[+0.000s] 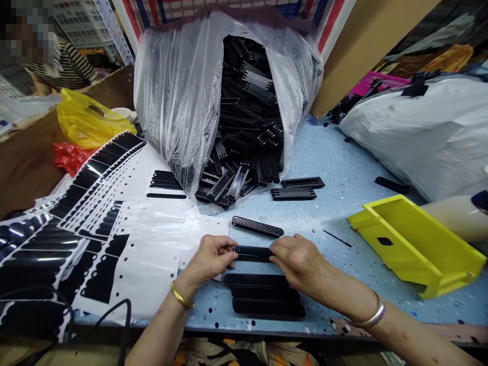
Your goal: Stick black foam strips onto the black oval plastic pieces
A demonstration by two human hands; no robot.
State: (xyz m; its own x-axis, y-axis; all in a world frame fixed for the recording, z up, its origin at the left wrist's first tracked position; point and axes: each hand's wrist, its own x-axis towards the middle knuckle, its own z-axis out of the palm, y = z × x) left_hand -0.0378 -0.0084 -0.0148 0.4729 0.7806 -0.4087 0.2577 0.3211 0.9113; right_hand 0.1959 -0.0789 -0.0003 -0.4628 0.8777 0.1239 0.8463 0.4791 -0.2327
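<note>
Between my two hands is a long black plastic strip with rounded ends (pixel 252 252). My left hand (pixel 214 256) pinches its left end, and my right hand (pixel 295 258) grips the right end. Just below, nearer the table's front edge, several similar black strips (pixel 265 294) lie side by side. Beyond my hands rests a black piece with a lattice-patterned face (pixel 257 226). To the left, a white backing sheet (pixel 152 254) and sheets of black rounded stickers (pixel 102 168) cover the table.
A large clear plastic bag (pixel 179 96) spills black plastic pieces (pixel 247 127) at the back. A yellow bin (pixel 415 244) stands at right, near a white sack (pixel 427 132). Yellow (pixel 89 122) and red bags (pixel 70 157) lie at left. A person in a striped top (pixel 64 63) is behind.
</note>
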